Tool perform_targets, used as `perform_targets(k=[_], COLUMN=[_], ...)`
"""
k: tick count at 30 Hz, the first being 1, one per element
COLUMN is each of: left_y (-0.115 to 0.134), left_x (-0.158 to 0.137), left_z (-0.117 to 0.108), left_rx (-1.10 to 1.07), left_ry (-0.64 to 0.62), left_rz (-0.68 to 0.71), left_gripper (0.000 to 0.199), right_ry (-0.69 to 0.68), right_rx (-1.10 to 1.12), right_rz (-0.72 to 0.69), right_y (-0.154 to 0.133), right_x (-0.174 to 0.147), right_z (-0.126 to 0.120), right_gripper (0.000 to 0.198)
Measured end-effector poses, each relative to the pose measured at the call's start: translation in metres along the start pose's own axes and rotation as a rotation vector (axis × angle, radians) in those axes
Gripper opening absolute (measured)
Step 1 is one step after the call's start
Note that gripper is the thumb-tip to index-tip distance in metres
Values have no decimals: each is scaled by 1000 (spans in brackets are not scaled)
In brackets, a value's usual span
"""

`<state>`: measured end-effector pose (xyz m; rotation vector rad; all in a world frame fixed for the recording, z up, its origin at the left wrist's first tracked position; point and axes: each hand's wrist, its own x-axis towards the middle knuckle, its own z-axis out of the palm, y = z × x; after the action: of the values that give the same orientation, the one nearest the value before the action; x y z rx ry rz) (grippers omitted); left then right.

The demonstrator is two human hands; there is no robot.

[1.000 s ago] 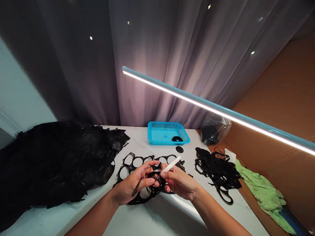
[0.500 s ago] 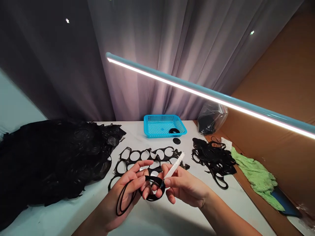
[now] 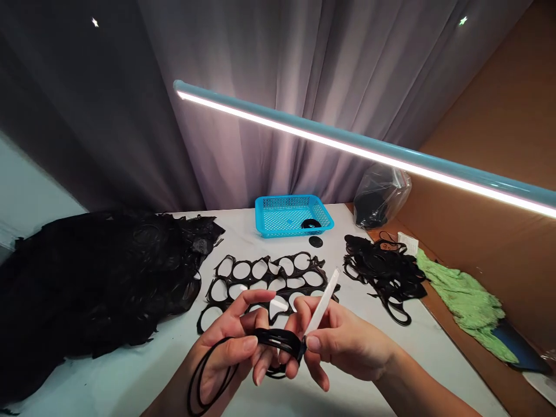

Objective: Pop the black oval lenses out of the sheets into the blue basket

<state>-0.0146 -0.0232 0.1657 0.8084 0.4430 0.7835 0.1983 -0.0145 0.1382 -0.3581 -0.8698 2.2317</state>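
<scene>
Black ring bundle (image 3: 278,337) swung edge-on!

Left hand (image 3: 223,331) pinched it over the white table (image 3: 130,376), apparently presenting its rim to the white-handled tool (image 3: 322,302), tipped more upright, clamped in the right hand (image 3: 345,340). Beyond lay holed black sheeting (image 3: 251,270).

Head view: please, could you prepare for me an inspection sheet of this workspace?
Surface: white table; holed black sheet behind the hands.
Things in hand: black rings and white tool; tool's lower end hidden.
Clutter: black pile left, black tangle right, green cloth farther right; blue basket with a black piece inside, black disc in front.
Hands: left hand pinches the rings, black loops around its thumb side; right hand grips the tool.
Cables: nothing seen.
Surroundings: lit lamp overhead, curtain behind, plastic bag at the far right corner.
</scene>
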Motion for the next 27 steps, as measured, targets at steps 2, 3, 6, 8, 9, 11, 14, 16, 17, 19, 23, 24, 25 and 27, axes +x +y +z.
perform_targets(k=[2, 3, 6, 8, 9, 11, 14, 16, 17, 19, 23, 24, 25, 27], left_y=[0, 0, 0, -1, -2, -3, -3, -4, -4, -5, -8, -8, -9, -10], left_x=[-1, -2, -3, -3, -4, -3, -3, -3, -3, -3, -2, -2, -2, -2], left_z=[1, 2, 3, 4, 5, 7, 11, 12, 11, 9, 4, 3, 2, 2], left_rx=[-15, -21, -29, -39, -46, -54, -57, -65, -69, -67, -62, -64, -64, -61], left_ry=[14, 16, 34, 62, 77, 109, 162, 189, 201, 221, 199, 193, 191, 197], left_rz=[-8, -15, -36, -48, -50, -54, -59, -62, -70, -91, -96, -84, -76, -58], left_gripper=[35, 35, 35, 36, 36, 35, 34, 33, 33, 34, 33, 33, 33, 34], right_ry=[8, 11, 20, 26, 30, 35, 35, 35, 33, 22, -7, -8, -5, 1], right_rx=[3, 3, -3, -7, -6, -2, 11, 22, 27, 31, 9, 5, 4, 8], right_rz=[0, -1, 5, 17, 23, 35, 47, 49, 47, 37, 21, 23, 26, 29], right_y=[0, 1, 3, 4, 4, 5, 6, 6, 7, 7, 8, 9, 9, 10], right_x=[0, 0, 0, 0, 0, 0, -1, -1, -1, 0, 1, 1, 2, 2], right_z=[-1, -1, -4, -5, -5, -6, -6, -5, -5, -3, 0, 1, 2, 2], right_gripper=[34, 34, 35, 35, 35, 35, 35, 35, 35, 35, 35, 36, 36, 36])
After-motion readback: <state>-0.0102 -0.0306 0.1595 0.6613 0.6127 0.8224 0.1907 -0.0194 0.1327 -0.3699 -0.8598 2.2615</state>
